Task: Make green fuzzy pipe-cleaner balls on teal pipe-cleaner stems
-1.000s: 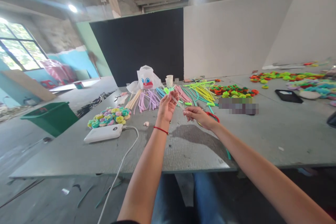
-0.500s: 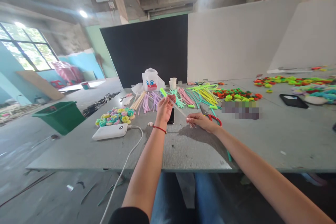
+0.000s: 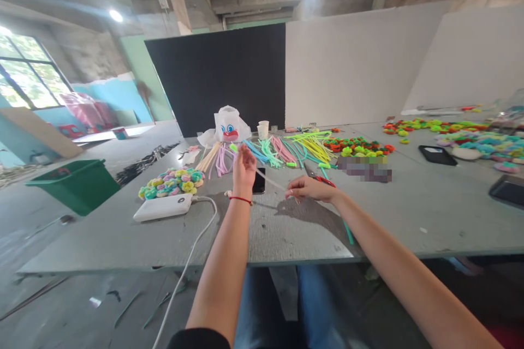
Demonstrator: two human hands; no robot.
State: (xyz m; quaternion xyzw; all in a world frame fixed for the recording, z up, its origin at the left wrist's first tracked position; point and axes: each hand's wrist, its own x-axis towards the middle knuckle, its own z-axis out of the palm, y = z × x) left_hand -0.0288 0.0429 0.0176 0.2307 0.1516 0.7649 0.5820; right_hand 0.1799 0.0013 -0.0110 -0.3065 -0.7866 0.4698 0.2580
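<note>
The person's left hand (image 3: 244, 166) was raised above the grey worktable (image 3: 409, 223), its fingers closed around a thin pale rod (image 3: 270, 179) near the rod's green tip. The rod slanted down across the gap towards the right hand (image 3: 311, 188), whose thumb and fingertips met at its lower end, though the view was too poor to say whether they pinched it or only touched it. The step in hand appeared to be working along this one rod, and the next move seemed to call for a sure hold at that lower end. Red-handled scissors (image 3: 321, 180) lay just beyond the right hand, a black phone (image 3: 258, 181) lay under the rod, and bundles of coloured pipe cleaners (image 3: 270, 152) lay farther along the table.
</note>
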